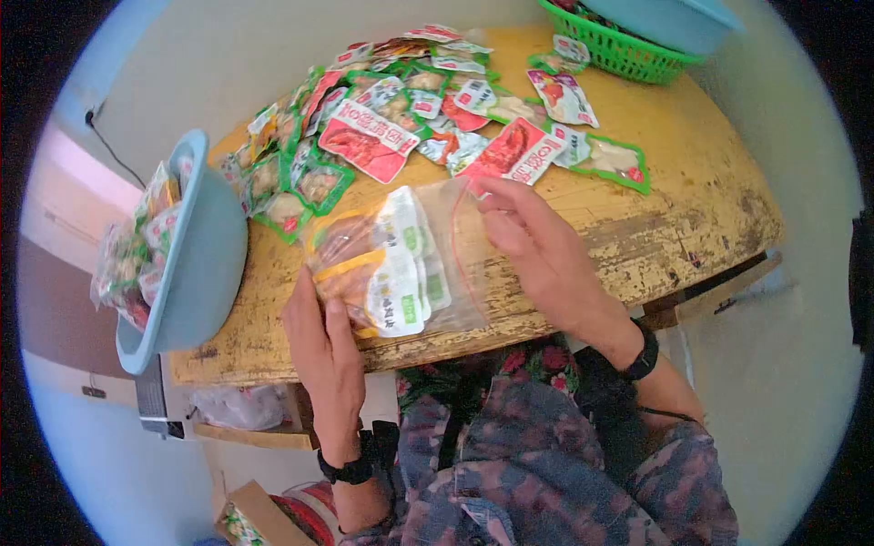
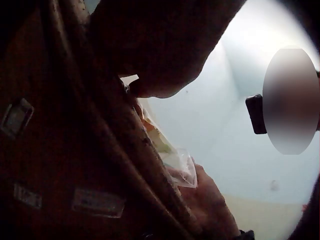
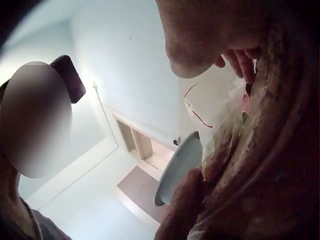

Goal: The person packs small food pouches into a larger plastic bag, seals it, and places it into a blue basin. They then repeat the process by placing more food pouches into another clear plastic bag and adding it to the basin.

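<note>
In the head view, a clear zip bag (image 1: 464, 264) with a red seal line lies flat near the table's front edge. Several orange-edged packets (image 1: 396, 273) with white and green labels are inside it. My left hand (image 1: 328, 350) grips the bag's left end, thumb on top. The right hand (image 1: 551, 264) pinches the far right corner by the red line. Both wrist views are dark: the left hand (image 2: 160, 45) and bag (image 2: 182, 170) show in one, the right hand (image 3: 215, 40) and bag (image 3: 220, 145) in the other.
Loose snack packets (image 1: 369, 141) are heaped on the worn yellow table (image 1: 674, 209) beyond the bag. A blue basin (image 1: 205, 273) full of packets stands at the left. At the back right is a green basket (image 1: 619, 50) with a blue basin (image 1: 683, 23) on it.
</note>
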